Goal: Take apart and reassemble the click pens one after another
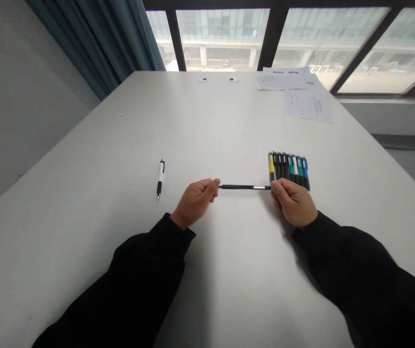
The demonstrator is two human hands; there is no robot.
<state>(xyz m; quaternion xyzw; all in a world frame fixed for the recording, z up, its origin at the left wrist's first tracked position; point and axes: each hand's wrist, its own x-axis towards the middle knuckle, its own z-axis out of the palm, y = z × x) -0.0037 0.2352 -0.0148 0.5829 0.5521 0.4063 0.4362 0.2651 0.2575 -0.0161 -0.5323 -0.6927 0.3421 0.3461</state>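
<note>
A black pen (242, 187) is held level above the table between my two hands. My left hand (197, 199) pinches one end between thumb and fingers. At the other end, my right hand (291, 200) is closed on it in the same kind of pinch. Just behind my right hand lies a row of pens (290, 166) side by side, with yellow, black, green, white and blue barrels; the hand hides their lower left part. To the left of my left hand, a single white pen with a black grip (160, 179) lies by itself, clip end pointing away.
The white table (214, 130) stretches toward a window (225, 38). Printed papers (307, 104) lie at its far right. Two small oval pieces (234, 80) sit near the far edge. A blue curtain (120, 38) hangs at the back left.
</note>
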